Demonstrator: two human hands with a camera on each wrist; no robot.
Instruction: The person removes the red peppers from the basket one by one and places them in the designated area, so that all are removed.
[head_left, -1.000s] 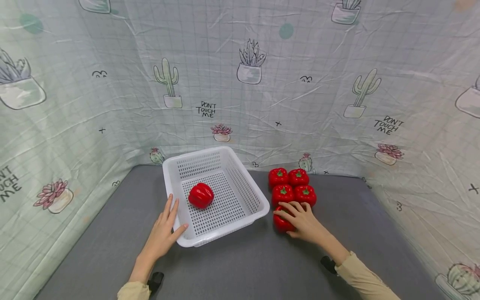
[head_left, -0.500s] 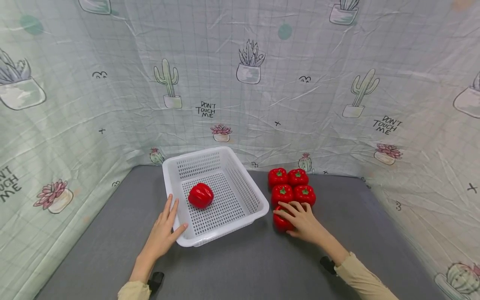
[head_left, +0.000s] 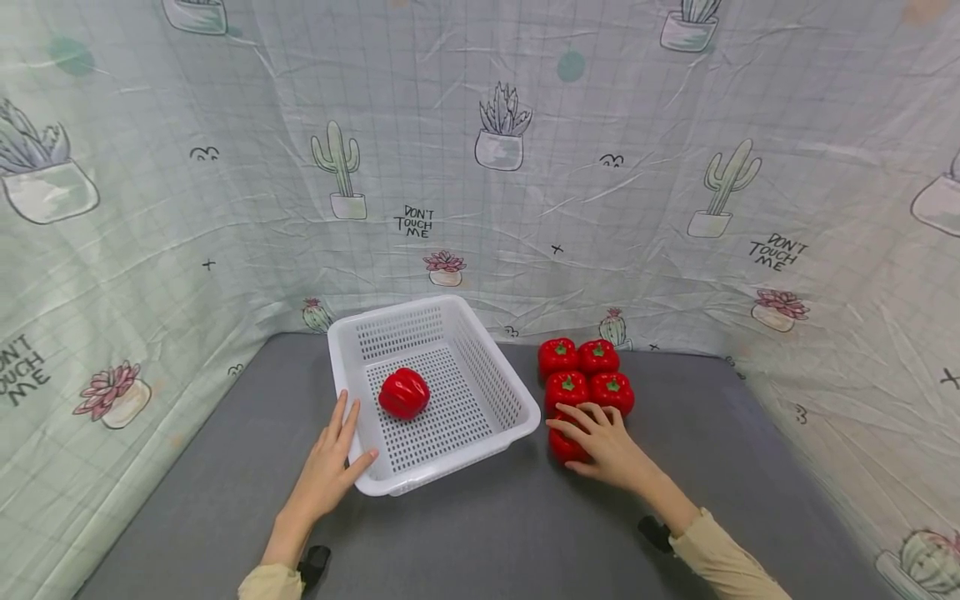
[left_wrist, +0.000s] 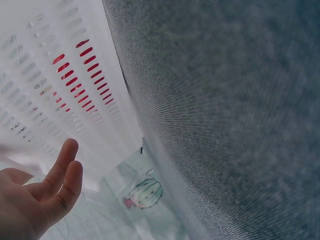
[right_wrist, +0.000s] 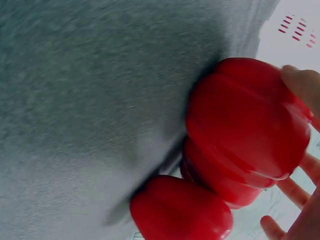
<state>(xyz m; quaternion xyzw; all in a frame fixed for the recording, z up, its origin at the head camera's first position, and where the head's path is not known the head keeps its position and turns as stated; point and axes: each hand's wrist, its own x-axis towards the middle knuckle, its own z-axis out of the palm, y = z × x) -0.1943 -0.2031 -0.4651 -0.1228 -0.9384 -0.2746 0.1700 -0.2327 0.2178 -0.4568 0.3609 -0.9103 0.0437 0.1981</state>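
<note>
A white perforated plastic basket (head_left: 465,455) stands left of centre, with one red bell pepper (head_left: 404,394) lying on its side inside. My left hand (head_left: 321,477) rests on the basket's left rim, fingers extended; the left wrist view has two of its fingers (left_wrist: 70,185) beside the slotted wall. At the right, my right hand (head_left: 611,446) holds the nearest red bell pepper (right_wrist: 250,120) of a group, still on the table. Its thumb (right_wrist: 302,85) lies on the near side and the fingers reach over the far side. The hand covers part of that pepper.
Several more red bell peppers (head_left: 566,389) with green stems sit close together just behind the right hand. The grey tabletop (head_left: 480,533) extends in front of the basket. A cactus-print cloth (head_left: 555,200) hangs behind and along both sides.
My right thumb has shifted slightly left along the near side of the pepper. The left hand, the basket and the peppers stay in place; the head view has tilted very slightly.
</note>
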